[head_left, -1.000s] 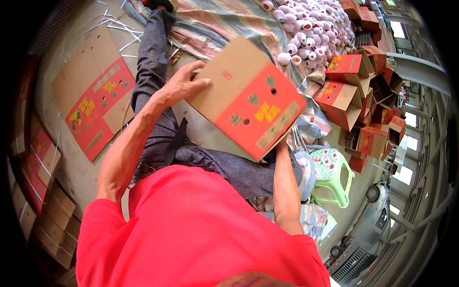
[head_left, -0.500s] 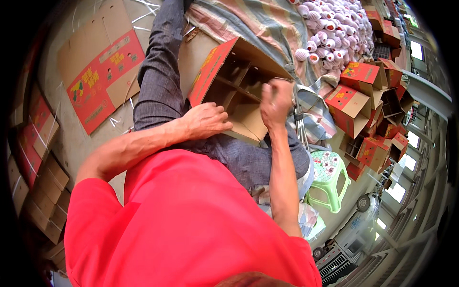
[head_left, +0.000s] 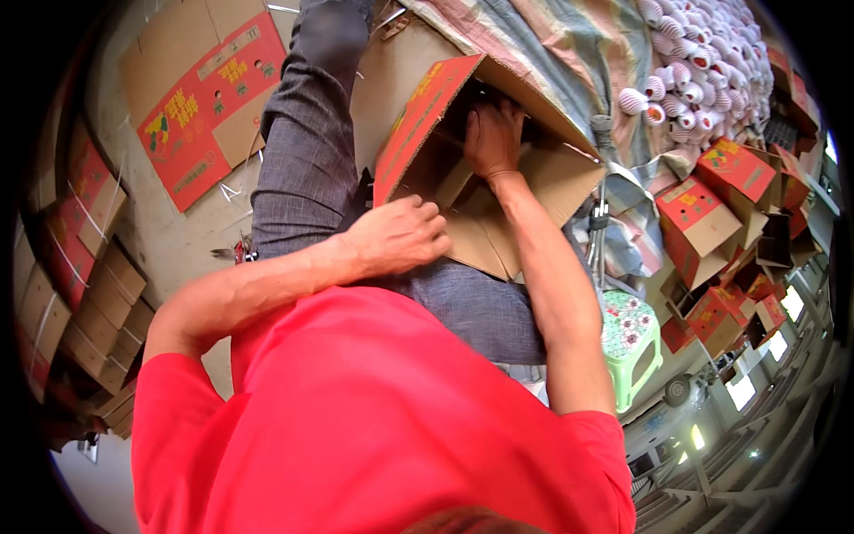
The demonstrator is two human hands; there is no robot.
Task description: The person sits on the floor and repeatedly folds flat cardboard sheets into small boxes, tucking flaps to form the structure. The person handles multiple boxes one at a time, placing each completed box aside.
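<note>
A red and brown cardboard box (head_left: 427, 125) lies tilted on my lap, its mouth towards me. My left hand (head_left: 402, 235) is closed over the near edge of the box, fingers curled at the rim. Deep inside the box is my right hand (head_left: 495, 141), thumb apart from the fingers and fingers reaching into the shadow. Brown cardboard dividers (head_left: 455, 185) stand inside, partly hidden by the right hand and forearm. What the right fingertips touch is too dark to make out.
A flattened red box (head_left: 209, 116) lies on the floor at left, with stacked cardboard (head_left: 89, 329) nearer. Fruit in foam nets (head_left: 703, 71) is heaped on a striped sheet (head_left: 569, 44) at far right. Open boxes (head_left: 703, 231) and a green stool (head_left: 630, 343) stand at right.
My right hand has gone from above the box's right rim down into its inside. The box appears more tilted, and my left hand stays at its near edge. The whole view has shifted.
</note>
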